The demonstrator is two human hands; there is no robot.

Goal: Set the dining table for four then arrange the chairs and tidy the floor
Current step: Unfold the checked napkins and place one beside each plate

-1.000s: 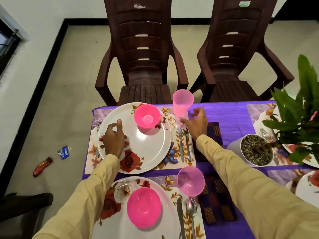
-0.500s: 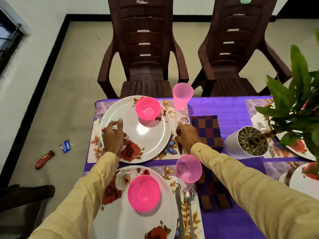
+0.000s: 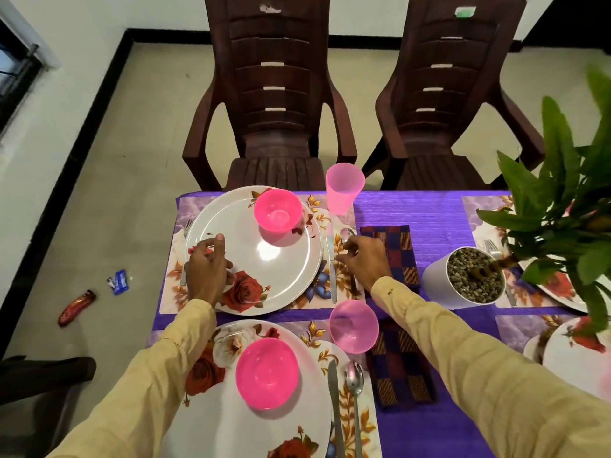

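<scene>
Left hand [image 3: 208, 269] is lying palm-down on the near-left rim of the far plate [image 3: 264, 256], fingers bent. Can't tell whether it's actually gripping the rim.

Right hand [image 3: 363, 262] is curling its fingertips onto the handle of the far spoon [image 3: 347, 233] and pinching it; the spoon's bowl is poking out beyond the fingers. The far knife [image 3: 331, 269] is lying just left of that, between spoon and plate.

A pink bowl [image 3: 277, 214] is sitting on the far plate's back edge, with a pink tumbler [image 3: 344, 188] standing upright beyond the cutlery. A checked napkin [image 3: 396, 246] is lying just right of the right hand on the purple surface [image 3: 429, 209].

The near plate [image 3: 231, 408] is carrying a second bowl [image 3: 267, 373].

Two brown chairs [image 3: 274, 94] are standing at the far edge. A red wrapper [image 3: 76, 307] and a blue wrapper [image 3: 118, 281] are lying on the floor [image 3: 132, 160] to the left.
</scene>
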